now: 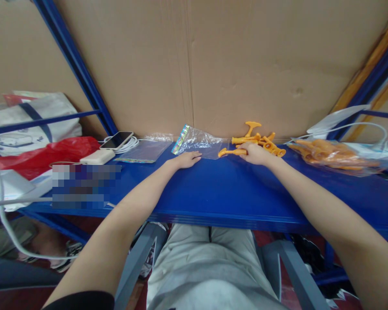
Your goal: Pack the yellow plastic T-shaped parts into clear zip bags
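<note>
So on the worktop (213,198): left hand (187,160) sits on a bag (197,142) near the middle, right hand (255,153) just right of it, touching a pile of toys (255,140). Phone (117,140) and charger (97,157) lie off left, a full bag (333,157) far right, cardboard (213,64) behind it all.

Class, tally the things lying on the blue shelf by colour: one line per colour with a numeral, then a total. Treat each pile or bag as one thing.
Orange: 2, the loose orange toy pieces under the right hand, and the bag of orange pieces.
Clear: 2, the clear bag by the left hand, and the flat clear sleeve.
White: 1, the white charger.
Dark: 1, the phone.
Total: 6
</note>
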